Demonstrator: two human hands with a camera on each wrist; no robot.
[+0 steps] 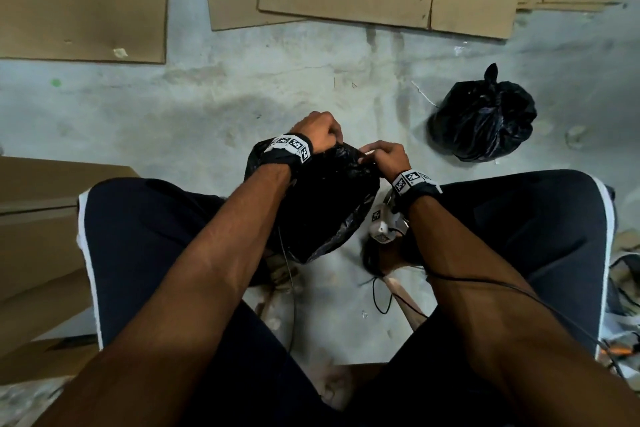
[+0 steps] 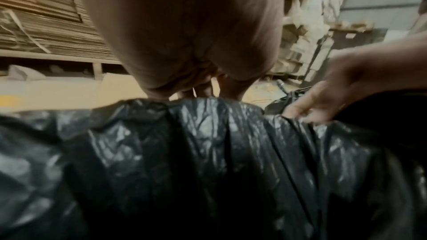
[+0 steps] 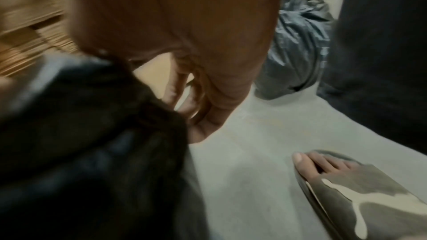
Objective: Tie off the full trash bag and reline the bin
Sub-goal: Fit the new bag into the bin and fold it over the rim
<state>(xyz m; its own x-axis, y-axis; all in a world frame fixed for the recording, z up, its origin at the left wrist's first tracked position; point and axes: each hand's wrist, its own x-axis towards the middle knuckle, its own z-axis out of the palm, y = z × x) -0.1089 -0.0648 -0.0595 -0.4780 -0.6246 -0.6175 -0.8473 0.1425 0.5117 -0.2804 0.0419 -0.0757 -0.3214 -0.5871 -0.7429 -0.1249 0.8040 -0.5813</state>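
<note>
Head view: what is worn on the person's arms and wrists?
Both forearms are bare, no sleeves. The left wrist band and right wrist band are black straps carrying white blocks printed with black square markers. A thin black cable runs along the right forearm.

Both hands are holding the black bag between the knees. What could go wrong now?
1. The thin black bag may tear where the left hand and right hand pull its edge.
2. The edge could slip from the fingers.
3. The dangling cable could catch on the foot.
</note>
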